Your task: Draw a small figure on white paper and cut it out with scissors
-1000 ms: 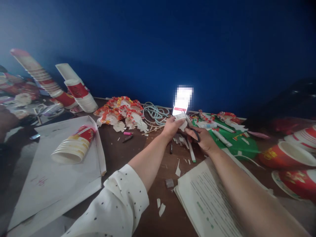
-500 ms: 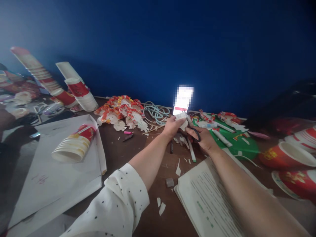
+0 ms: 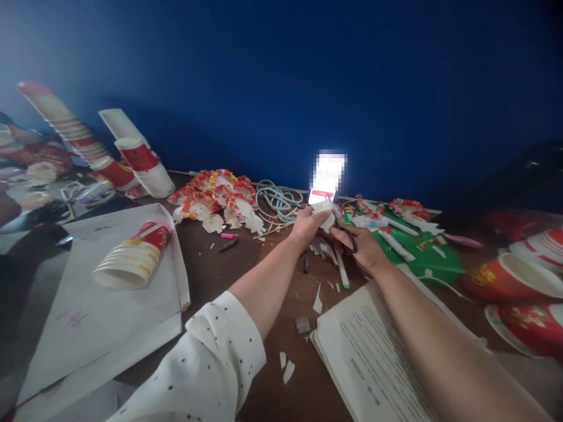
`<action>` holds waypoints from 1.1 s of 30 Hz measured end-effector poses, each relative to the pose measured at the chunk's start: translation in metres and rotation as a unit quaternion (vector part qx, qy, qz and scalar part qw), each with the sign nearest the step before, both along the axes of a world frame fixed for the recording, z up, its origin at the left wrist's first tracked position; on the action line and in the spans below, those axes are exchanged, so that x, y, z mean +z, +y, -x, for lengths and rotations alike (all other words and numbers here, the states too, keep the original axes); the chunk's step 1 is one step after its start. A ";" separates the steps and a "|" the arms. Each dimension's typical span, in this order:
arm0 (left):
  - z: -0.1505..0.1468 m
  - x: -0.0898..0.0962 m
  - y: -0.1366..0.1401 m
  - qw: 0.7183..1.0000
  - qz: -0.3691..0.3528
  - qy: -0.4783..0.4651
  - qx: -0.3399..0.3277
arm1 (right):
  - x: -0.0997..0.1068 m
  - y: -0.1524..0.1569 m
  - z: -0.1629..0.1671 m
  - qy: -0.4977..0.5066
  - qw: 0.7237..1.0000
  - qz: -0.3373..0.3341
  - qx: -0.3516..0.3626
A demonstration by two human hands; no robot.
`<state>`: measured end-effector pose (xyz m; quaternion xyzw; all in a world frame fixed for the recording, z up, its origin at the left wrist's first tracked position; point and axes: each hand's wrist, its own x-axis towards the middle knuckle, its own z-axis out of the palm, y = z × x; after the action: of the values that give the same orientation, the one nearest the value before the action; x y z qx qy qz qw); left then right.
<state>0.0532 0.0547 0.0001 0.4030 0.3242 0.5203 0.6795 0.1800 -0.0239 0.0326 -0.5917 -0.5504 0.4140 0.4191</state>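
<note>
A small, pale white piece of paper (image 3: pixel 326 219) is up in the air over the middle of the dark brown wooden counter (image 3: pixel 213 266), pinched between the thumb and fingers of the person's left hand (image 3: pixel 305 225). The right hand (image 3: pixel 361 245) is closed around a pair of scissors with black loop handles (image 3: pixel 351 239), whose blades point away from the person, right at the paper's edge; from here I can't tell whether they are biting into it. Just behind the two hands, a phone with a glowing white screen (image 3: pixel 322 195) leans near the deep blue wall (image 3: pixel 246 94). Beneath them lie a white marker with a green end (image 3: pixel 342 272), a slim black pen (image 3: pixel 305 262) and thin white paper scraps (image 3: pixel 317 300). A sheaf of printed white pages (image 3: pixel 365 351) sits under the right forearm, a flat green sheet (image 3: pixel 444 266) beyond it. Over to the left, a heap of red-and-white paper cut-outs (image 3: pixel 215 196) rests beside a coiled pale blue cord (image 3: pixel 281 199), and nested red-and-white paper cups (image 3: pixel 132 258) lie sideways on a flat white box (image 3: pixel 109 322).
</note>
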 end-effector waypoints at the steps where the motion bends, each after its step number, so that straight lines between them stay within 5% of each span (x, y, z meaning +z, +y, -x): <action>1: 0.000 0.000 0.000 1.000 0.000 0.001 0.002 | 0.000 0.000 0.000 0.004 1.000 0.003 -0.002; 33: 0.002 0.008 -0.004 0.999 0.039 -0.020 -0.019 | -0.021 0.006 -0.007 0.087 0.996 0.001 0.016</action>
<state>0.0512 0.0508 0.0086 0.3715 0.3230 0.5022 0.7109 0.1874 -0.0181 0.0121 -0.5450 -0.5210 0.4711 0.4578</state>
